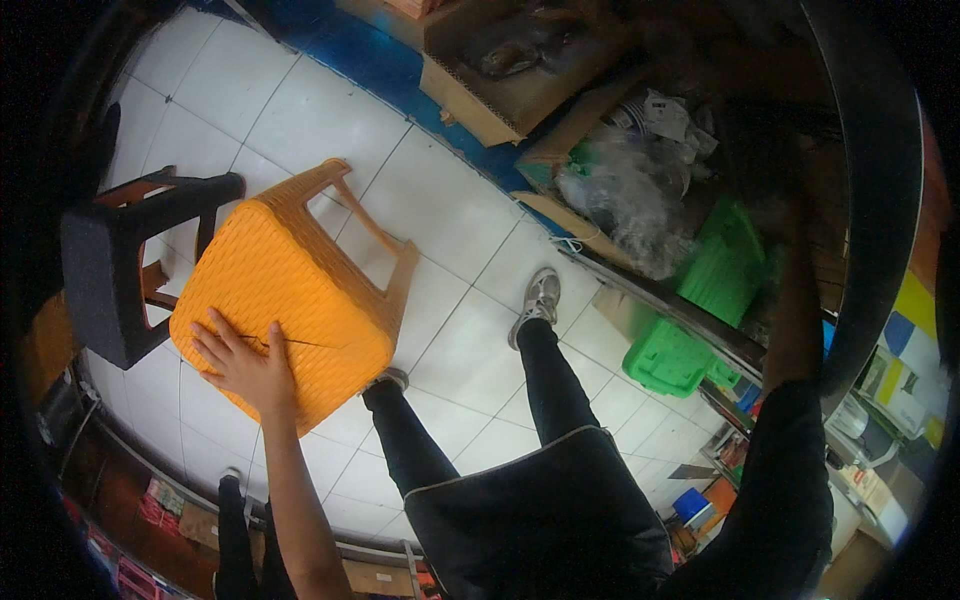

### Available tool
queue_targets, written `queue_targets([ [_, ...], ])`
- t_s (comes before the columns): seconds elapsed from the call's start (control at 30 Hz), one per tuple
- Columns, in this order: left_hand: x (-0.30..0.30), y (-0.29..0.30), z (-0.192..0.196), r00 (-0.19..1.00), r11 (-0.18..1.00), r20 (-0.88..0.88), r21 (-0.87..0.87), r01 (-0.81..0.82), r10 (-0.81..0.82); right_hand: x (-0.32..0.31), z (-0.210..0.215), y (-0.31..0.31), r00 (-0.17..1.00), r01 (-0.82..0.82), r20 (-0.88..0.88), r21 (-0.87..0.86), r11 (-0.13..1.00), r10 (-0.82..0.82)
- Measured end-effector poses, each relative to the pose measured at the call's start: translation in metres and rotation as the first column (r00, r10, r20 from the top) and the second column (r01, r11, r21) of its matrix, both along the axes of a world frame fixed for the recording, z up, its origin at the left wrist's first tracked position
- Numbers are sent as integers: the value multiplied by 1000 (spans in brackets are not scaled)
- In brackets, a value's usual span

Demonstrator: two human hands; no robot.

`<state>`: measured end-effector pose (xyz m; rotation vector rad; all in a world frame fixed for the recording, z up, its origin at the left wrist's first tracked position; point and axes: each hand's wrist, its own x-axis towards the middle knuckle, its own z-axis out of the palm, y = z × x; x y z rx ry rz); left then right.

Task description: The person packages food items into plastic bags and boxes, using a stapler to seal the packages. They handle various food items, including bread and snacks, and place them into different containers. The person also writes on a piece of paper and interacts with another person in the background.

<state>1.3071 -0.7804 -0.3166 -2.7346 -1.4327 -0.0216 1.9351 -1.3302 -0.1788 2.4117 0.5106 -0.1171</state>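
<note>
At nine o'clock the left hand (245, 362) is lying flat on the orange stool (270, 290), probably steadying best with fingers spreading; the right forearm (793, 320) is pointing toward two o'clock, its hand too shadowed to tell

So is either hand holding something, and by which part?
The left hand lies spread on the seat of the orange stool, no grip showing. The right hand's hold can't be told: too dark.

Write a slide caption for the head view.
The left hand rests on an orange stool beside a black stool on white floor tiles.
</note>
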Motion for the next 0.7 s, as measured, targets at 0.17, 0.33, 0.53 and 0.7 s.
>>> queue_targets([
  [0.17, 4, 0, 0, 999, 1000, 31, 4, 19, -19, -15, -55, 77, 987, -86, -133, 21, 996, 88],
  [0.33, 2, 1, -1, 999, 1000, 49, 7, 19, -19, -59, -95, 146, 891, -241, -399, -10, 971, 217],
  [0.53, 2, 2, -2, 998, 1000, 56, 15, 15, -16, -77, -149, 240, 825, 157, -563, 309, 938, 47],
  [0.7, 7, 1, -3, 997, 1000, 80, -7, -8, 8, -110, -260, 167, 546, 163, -835, 194, 967, 75],
])
